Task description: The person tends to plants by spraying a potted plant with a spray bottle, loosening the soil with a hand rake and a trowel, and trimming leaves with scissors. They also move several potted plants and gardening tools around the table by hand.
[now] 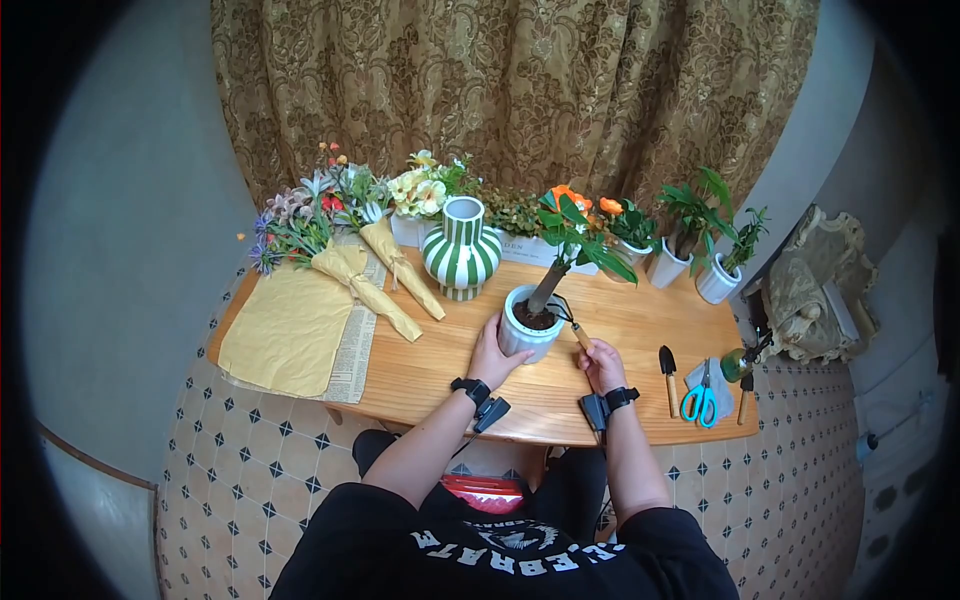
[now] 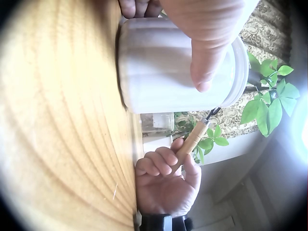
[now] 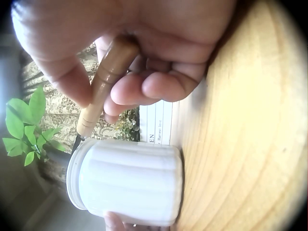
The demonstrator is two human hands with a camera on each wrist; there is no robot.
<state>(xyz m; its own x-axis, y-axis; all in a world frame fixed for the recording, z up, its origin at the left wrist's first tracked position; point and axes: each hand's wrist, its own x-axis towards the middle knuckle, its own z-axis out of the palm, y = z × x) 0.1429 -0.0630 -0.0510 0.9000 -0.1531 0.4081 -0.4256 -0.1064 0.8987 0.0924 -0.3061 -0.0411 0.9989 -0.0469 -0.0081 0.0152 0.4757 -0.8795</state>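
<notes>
A white ribbed flowerpot [image 1: 530, 342] stands on the wooden table, holding dark soil [image 1: 533, 317] and a small thick-trunked tree [image 1: 545, 289] with green leaves. My left hand [image 1: 492, 358] grips the pot's side from the left; in the left wrist view its thumb [image 2: 206, 67] lies across the wall, with the other fingers round the far side. On the right, my right hand [image 1: 601, 366] holds a small hand rake by its wooden handle [image 3: 103, 86], between thumb and curled fingers. The rake's black tines [image 1: 562, 308] reach over the rim at the soil.
Right of the hands lie a small trowel [image 1: 669, 380], turquoise scissors [image 1: 703, 400] on a grey cloth and a green spray bottle [image 1: 737, 364]. A green-striped vase [image 1: 462, 256], wrapped bouquets [image 1: 365, 290] and kraft paper [image 1: 285, 325] are to the left. Potted plants [image 1: 668, 265] line the back.
</notes>
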